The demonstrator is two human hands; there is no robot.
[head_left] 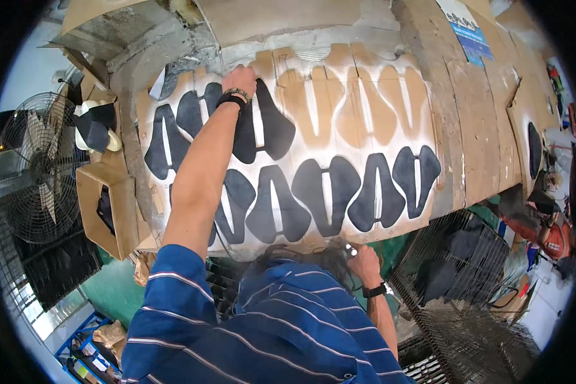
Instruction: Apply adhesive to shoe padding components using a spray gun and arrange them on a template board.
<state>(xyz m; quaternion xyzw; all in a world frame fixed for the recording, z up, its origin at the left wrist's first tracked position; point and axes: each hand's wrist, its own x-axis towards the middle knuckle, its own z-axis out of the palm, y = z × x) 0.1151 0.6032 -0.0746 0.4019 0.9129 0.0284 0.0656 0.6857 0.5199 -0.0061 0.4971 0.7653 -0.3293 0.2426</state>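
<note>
Left hand (240, 82): raised at the end of an outstretched bare forearm, fingers curled shut over the upper edge of a black insole-shaped cutout (262, 131) in the top row; a dark wristband and a beaded bracelet sit at the wrist. Right hand (363, 259): low, at the bottom edge of the board, closed around a small object (351, 251) with a bright tip; what it is cannot be told. A black watch is worn on that wrist. Cardboard board (467, 134): large, tilted, brown, dusted with whitish spray around the shapes. Black cutouts: a lower row (339, 192) of forked, insole-like pieces laid side by side across the board, each pair nearly touching; an upper row only at the left, under and beside the left hand. Bare stencil outlines (365, 102): same shape, brown cardboard ringed in white, at upper centre and right. Sleeve (192, 301): blue with thin pale stripes, at lower centre. Standing fan (38, 166): wire-caged, far left. Open cardboard box (109, 205): beside the fan, just left of the board, dark pieces inside. Wire mesh racks (467, 275): lower right, beneath the board's edge, holding dark pieces.
</note>
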